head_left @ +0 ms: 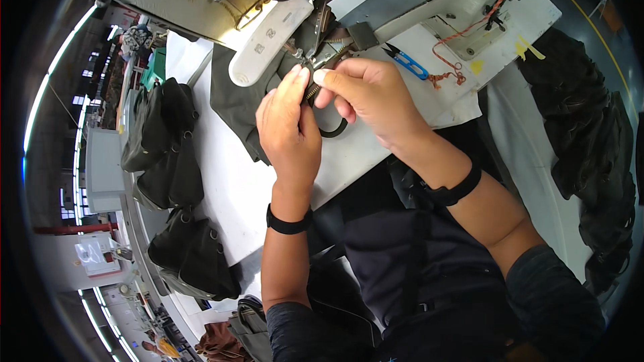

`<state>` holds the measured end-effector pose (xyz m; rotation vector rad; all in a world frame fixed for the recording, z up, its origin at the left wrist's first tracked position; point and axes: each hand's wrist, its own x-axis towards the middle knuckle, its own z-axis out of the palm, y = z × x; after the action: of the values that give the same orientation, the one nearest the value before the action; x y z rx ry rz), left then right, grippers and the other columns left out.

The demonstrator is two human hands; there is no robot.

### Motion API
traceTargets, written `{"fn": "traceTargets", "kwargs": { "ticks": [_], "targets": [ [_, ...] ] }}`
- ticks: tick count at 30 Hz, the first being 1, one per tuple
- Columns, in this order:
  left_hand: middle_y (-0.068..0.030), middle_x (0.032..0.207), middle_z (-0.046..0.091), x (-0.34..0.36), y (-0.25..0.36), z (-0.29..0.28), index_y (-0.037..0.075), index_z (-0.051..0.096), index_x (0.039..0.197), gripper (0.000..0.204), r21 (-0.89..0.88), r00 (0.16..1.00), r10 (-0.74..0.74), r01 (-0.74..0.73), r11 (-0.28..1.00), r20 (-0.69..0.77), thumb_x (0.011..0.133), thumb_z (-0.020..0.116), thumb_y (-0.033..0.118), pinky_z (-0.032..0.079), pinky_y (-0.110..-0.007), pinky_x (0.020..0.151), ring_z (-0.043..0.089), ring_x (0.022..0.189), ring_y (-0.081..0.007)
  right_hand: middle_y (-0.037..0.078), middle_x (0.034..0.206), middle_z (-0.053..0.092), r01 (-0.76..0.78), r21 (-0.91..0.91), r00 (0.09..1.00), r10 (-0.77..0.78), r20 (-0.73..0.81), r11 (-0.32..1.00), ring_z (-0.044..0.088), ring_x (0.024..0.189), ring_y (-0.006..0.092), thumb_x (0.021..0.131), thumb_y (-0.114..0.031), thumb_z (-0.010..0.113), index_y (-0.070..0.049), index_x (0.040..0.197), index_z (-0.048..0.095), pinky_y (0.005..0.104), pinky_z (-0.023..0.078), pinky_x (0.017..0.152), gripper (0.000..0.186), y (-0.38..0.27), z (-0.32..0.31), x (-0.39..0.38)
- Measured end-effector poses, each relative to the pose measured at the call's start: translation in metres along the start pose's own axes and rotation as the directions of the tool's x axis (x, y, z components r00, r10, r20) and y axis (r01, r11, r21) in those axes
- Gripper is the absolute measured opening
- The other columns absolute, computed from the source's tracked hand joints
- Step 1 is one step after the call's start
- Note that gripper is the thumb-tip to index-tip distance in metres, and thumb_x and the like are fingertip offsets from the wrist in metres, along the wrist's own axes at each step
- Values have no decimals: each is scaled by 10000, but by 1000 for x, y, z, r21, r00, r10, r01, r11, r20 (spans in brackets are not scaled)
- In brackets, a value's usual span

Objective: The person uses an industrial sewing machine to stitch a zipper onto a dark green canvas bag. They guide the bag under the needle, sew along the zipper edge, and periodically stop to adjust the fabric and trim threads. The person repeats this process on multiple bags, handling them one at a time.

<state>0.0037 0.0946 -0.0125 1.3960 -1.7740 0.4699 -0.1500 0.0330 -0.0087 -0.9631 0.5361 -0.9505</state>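
Dark olive fabric [235,97] lies beneath the sewing machine's needle area. My left hand [290,124] rests on it, fingers stretched out and fingertips close to the presser foot [310,60]. Beside it, my right hand [372,94] is closed in a pinch, thumb and forefinger together at the edge of a narrow strip with brass-coloured teeth, which looks like a zipper [311,92]. Both hands' fingertips nearly meet there and hide part of the strip. A dark cord-like loop [335,130] curves out below my right fingers.
The sewing machine head [174,0] and its white arm [272,41] hang over the work. Blue-handled thread snips [407,62] and an orange cord [443,47] lie at right on the white tabletop [228,208]. Dark bags [164,127] line the left; dark fabric [570,107] hangs at far right.
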Motion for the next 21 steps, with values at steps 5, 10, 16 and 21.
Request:
{"fn": "traceTargets", "kwargs": {
  "ticks": [5,10,16,21],
  "targets": [
    [-132,1284,736,-7,7,4,49,715,1236,412,-50,994,-105,104,993,-23,869,609,-106,481,-462,1096,705,1166,-288,52,764,703,49,84,998,-45,-49,995,551,568,56,986,-164,690,-20,839,687,212,424,515,206,8,8,-2],
    [-135,1260,748,-9,7,5,51,724,1213,374,-82,990,-128,123,989,-57,882,632,-96,495,-465,1077,721,1127,-286,56,733,695,60,140,996,-49,-80,988,544,532,59,972,-133,689,6,861,669,222,430,485,180,9,13,0],
    [-112,1189,769,-1,9,3,72,763,1158,352,-47,994,-88,85,995,-64,858,680,-92,513,-438,1025,728,1081,-272,53,725,688,55,137,994,-41,-104,989,549,530,61,973,-144,686,1,852,668,221,444,492,190,9,10,4],
    [-91,1104,764,5,8,-1,59,761,1133,326,-12,996,-54,53,999,-72,849,698,-88,521,-390,935,724,1001,-263,53,711,682,27,129,993,-12,-119,991,551,523,66,981,-150,685,-12,832,673,221,444,496,203,5,14,5]
  ]
}}
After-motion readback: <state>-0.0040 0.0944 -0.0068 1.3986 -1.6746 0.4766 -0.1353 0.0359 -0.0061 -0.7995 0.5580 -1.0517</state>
